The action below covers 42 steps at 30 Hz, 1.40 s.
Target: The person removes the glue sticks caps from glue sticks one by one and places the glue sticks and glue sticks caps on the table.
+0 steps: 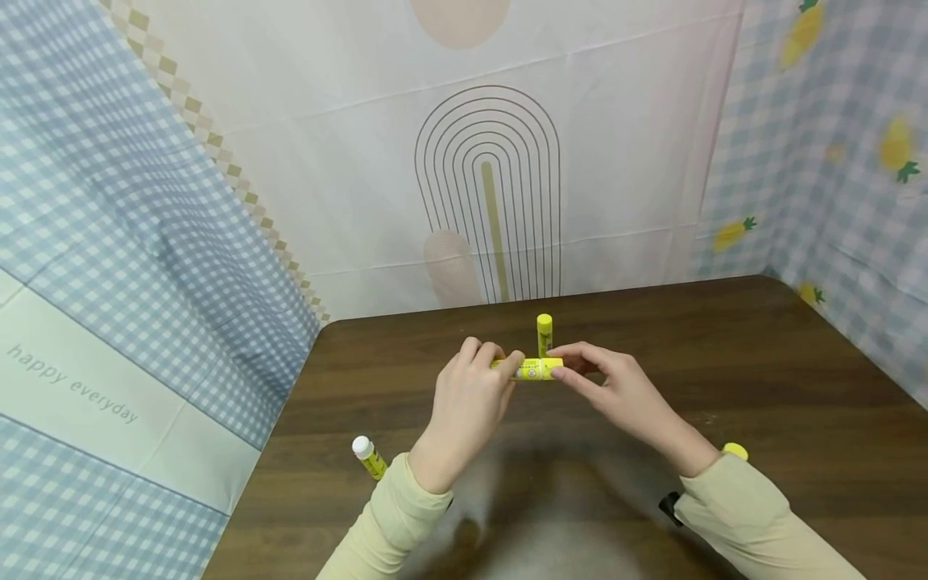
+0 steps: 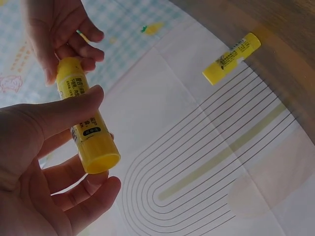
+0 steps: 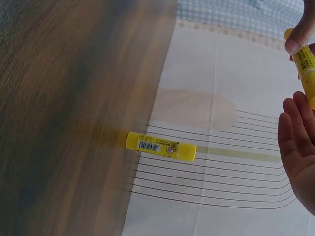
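Note:
A yellow glue stick (image 1: 535,369) is held level above the dark wooden table (image 1: 761,379), between both hands. My left hand (image 1: 510,360) grips its left end with thumb and curled fingers. My right hand (image 1: 557,353) pinches its right end. In the left wrist view the left hand (image 2: 74,147) wraps the glue stick (image 2: 88,129) near its flat base, and the right hand (image 2: 66,44) grips the far end. The right wrist view catches only part of this glue stick (image 3: 306,66) beside the right hand (image 3: 295,142).
A second yellow glue stick (image 1: 544,333) stands upright just behind the hands, near the back cloth wall. A third stick with a white cap (image 1: 369,457) lies by my left forearm. A yellow cap (image 1: 735,450) shows by my right wrist. Patterned cloth walls enclose the table.

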Motion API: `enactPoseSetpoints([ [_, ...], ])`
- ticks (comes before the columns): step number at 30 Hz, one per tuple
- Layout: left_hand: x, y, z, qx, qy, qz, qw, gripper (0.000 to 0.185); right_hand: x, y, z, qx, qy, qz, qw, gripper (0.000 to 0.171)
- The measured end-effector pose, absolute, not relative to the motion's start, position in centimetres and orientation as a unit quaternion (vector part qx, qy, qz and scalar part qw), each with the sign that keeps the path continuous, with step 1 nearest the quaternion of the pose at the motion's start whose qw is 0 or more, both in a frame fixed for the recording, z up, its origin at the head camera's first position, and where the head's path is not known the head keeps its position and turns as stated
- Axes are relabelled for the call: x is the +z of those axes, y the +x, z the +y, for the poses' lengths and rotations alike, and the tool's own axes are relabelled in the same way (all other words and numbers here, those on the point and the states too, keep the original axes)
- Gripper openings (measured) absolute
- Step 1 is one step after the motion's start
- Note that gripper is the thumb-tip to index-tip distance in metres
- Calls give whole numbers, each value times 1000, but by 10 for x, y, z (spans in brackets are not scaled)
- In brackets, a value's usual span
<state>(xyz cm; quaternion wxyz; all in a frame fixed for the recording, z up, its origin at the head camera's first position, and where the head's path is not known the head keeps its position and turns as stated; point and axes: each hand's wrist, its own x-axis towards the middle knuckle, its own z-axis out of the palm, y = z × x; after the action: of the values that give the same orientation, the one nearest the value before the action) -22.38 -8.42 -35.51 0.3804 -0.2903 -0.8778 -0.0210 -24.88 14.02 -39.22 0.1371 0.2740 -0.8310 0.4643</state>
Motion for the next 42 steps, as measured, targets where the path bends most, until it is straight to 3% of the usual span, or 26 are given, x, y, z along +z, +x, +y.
enactPoseSetpoints([
  [42, -355, -223, -83, -9, -283, -875, 391, 27, -397, -246, 138, 510, 310, -783, 173, 42],
])
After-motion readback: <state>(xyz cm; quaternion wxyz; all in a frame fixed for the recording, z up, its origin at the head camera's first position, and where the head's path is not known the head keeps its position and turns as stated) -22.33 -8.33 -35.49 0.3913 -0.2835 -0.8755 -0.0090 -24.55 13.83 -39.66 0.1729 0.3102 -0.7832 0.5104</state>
